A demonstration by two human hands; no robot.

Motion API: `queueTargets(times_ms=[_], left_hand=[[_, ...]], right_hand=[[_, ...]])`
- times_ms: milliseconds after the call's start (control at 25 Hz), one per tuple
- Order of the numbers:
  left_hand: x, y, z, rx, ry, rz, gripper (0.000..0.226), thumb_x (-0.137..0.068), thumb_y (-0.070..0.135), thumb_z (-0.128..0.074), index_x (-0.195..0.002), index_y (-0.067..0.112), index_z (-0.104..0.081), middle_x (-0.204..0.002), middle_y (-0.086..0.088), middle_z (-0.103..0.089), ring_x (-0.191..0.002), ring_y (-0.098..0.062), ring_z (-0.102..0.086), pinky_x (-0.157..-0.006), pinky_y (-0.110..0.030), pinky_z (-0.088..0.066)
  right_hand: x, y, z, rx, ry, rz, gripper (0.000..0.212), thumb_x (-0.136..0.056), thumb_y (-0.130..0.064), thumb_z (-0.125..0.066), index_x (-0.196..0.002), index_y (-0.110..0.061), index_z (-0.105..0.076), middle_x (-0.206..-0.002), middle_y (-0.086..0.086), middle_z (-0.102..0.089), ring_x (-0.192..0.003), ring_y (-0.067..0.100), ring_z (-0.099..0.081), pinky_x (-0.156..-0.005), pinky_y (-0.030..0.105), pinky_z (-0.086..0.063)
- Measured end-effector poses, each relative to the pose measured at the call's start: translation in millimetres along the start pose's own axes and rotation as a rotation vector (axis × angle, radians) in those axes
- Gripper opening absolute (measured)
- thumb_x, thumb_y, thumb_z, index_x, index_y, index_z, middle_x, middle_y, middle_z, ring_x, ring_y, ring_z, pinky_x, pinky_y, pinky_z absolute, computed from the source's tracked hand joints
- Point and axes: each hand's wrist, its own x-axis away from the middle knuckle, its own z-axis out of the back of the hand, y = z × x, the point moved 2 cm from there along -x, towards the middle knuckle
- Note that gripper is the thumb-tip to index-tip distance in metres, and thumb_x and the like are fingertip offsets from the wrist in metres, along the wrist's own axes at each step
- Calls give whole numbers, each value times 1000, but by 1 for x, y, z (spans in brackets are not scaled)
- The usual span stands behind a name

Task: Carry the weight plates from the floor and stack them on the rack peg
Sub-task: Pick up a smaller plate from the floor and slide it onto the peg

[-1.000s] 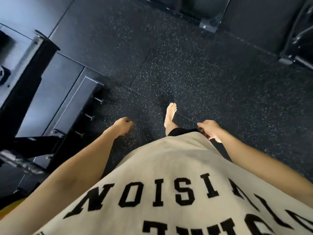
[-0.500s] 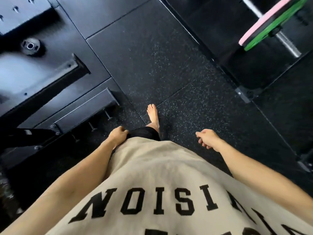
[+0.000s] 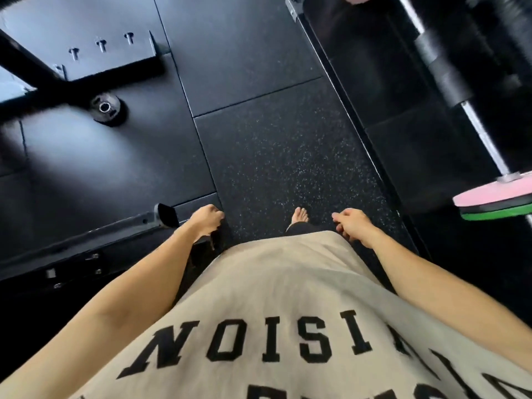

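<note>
Nearest the camera hangs a beige shirt (image 3: 288, 298) with black block letters, an arm at each side. The left hand (image 3: 205, 220) hangs with its fingers loosely curled and holds nothing, just beside the end of a black steel beam (image 3: 115, 228). The right hand (image 3: 352, 224) is likewise loosely curled and empty. Between them a bare foot (image 3: 300, 216) stands on the speckled rubber floor (image 3: 288, 156). Further right, a pink plate (image 3: 495, 192) sits against a green plate (image 3: 498, 213) on a barbell (image 3: 483, 133). Far left, a small black plate (image 3: 107, 108) lies flat on the smooth mat, beside a black rack frame (image 3: 26, 70).
</note>
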Motion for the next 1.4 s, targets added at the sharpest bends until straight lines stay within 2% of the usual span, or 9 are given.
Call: queueTargets(times_ms=[160, 280, 400, 520, 760, 960, 1200, 1320, 1400], left_hand=[[-46, 52, 41, 60, 22, 63, 22, -101, 21, -44, -111, 6, -57, -105, -16, -63, -88, -27, -58, -76, -36, -47], [-76, 70, 71, 156, 68, 171, 18, -100, 23, -45, -109, 11, -55, -103, -13, -63, -88, -26, -58, -75, -34, -48], [-100, 81, 107, 260, 167, 262, 25, -98, 28, -49, -108, 7, -59, -106, -13, -65, -90, -28, -59, -73, -35, -50], [-118, 84, 146, 347, 292, 361, 21, -98, 31, -51, -100, 11, -58, -106, -12, -64, -91, -28, -57, -76, -34, -47], [-192, 56, 228, 604, 329, 478, 24, -97, 31, -50, -103, 10, -59, -106, -13, -66, -92, -30, -61, -76, -36, -51], [-239, 23, 361, 734, 304, 489, 27, -98, 33, -48, -105, 10, -59, -98, -8, -64, -83, -25, -56, -72, -35, -49], [-283, -7, 507, 788, 334, 491, 22, -99, 27, -46, -107, 10, -57, -91, -8, -60, -80, -23, -54, -70, -33, -46], [-311, -17, 560, 822, 328, 507, 22, -98, 26, -46, -107, 10, -58, -92, -9, -60, -79, -22, -53, -67, -32, -45], [-333, -26, 595, 814, 324, 538, 23, -98, 28, -46, -109, 11, -59, -98, -9, -62, -85, -22, -57, -71, -34, -48]], right_hand=[[-85, -113, 26, 182, -119, 82, 22, -99, -29, -54, -88, -10, -59, -75, 6, -61, -59, 17, -51, -49, 30, -38], [-141, -208, 42, 312, -156, 156, 26, -97, -29, -57, -77, -12, -58, -76, 8, -64, -61, 17, -52, -60, 31, -42], [-185, -315, 48, 480, -219, 260, 26, -98, -30, -56, -82, -10, -60, -80, 11, -66, -67, 20, -55, -70, 34, -45], [-213, -426, 33, 658, -295, 366, 25, -100, -33, -51, -92, -11, -59, -82, 8, -63, -67, 19, -54, -61, 32, -44], [-263, -597, -53, 860, -437, 486, 24, -101, -34, -50, -101, -11, -58, -78, 7, -60, -64, 19, -53, -50, 28, -39], [-269, -738, -150, 852, -485, 492, 23, -99, -29, -54, -95, -7, -58, -69, 6, -55, -57, 18, -47, -49, 27, -37], [-273, -882, -244, 798, -493, 517, 22, -96, -24, -59, -78, -10, -56, -66, 6, -53, -55, 16, -47, -52, 25, -40], [-288, -942, -281, 833, -508, 481, 19, -97, -29, -55, -85, -13, -56, -64, 4, -52, -51, 16, -45, -43, 23, -34], [-300, -981, -311, 833, -532, 434, 17, -98, -28, -52, -88, -15, -54, -62, 2, -49, -48, 15, -41, -40, 18, -28]])
